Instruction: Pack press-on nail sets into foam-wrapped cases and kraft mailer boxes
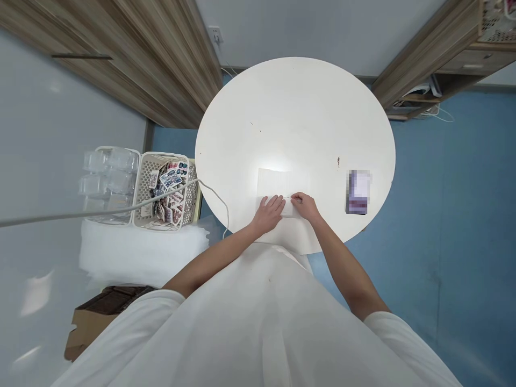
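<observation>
A thin white sheet [274,180], perhaps paper, lies near the front of the round white table [294,102], with a crease or edge running across it. My left hand [269,214] rests flat on the sheet's lower part, fingers stretched out. Just to its right, the fingertips of my right hand [304,205] are pinched together at that crease. A small pale thing seems to sit at those fingertips, too small to name. White on white hides much of the sheet's outline.
A blurred purple item [358,192] lies at the table's right side. Left of the table stand a basket of small printed packs [171,188] and another of clear plastic boxes [121,166]. A white cable [169,192] crosses over them. A cardboard box [91,328] stands lower left.
</observation>
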The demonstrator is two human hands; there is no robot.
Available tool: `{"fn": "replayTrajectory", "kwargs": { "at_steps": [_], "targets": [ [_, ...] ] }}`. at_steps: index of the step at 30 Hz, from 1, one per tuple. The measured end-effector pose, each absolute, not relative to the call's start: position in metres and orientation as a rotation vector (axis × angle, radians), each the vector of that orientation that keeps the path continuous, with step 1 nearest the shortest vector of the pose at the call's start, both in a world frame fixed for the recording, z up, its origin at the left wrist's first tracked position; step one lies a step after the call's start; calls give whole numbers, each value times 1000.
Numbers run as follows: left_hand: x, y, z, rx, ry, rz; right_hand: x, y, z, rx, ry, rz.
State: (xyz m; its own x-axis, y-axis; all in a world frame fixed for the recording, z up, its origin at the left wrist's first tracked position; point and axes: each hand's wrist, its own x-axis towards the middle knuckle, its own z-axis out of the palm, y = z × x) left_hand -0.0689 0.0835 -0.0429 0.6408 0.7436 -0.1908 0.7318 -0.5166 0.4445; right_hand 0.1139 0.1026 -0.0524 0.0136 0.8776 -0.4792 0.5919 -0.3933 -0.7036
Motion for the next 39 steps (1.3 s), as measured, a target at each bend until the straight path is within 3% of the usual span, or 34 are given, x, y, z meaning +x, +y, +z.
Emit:
{"fn": "replayTrajectory", "kwargs": {
  "at_steps": [11,17,23,30,36,39],
  "targets": [
    [-69,95,-49,2394,1122,41,109,93,-59,-2062,-1649,1070],
    [-83,89,-48,2488,1079,15,110,49,-59,-2206,-1408,689],
    [-102,75,-49,2566,1103,-35,95,7,-58,-2179,-1048,1036],
    [-101,75,-48,2582,1096,-16,91,30,-49,-2121,-781,1336],
    [-101,76,-49,2567,1097,-15,90,32,-51,-2226,-979,1049],
    [-103,75,-50,2564,1106,1,82,25,-50,-2181,-859,1083]
  ]
}}
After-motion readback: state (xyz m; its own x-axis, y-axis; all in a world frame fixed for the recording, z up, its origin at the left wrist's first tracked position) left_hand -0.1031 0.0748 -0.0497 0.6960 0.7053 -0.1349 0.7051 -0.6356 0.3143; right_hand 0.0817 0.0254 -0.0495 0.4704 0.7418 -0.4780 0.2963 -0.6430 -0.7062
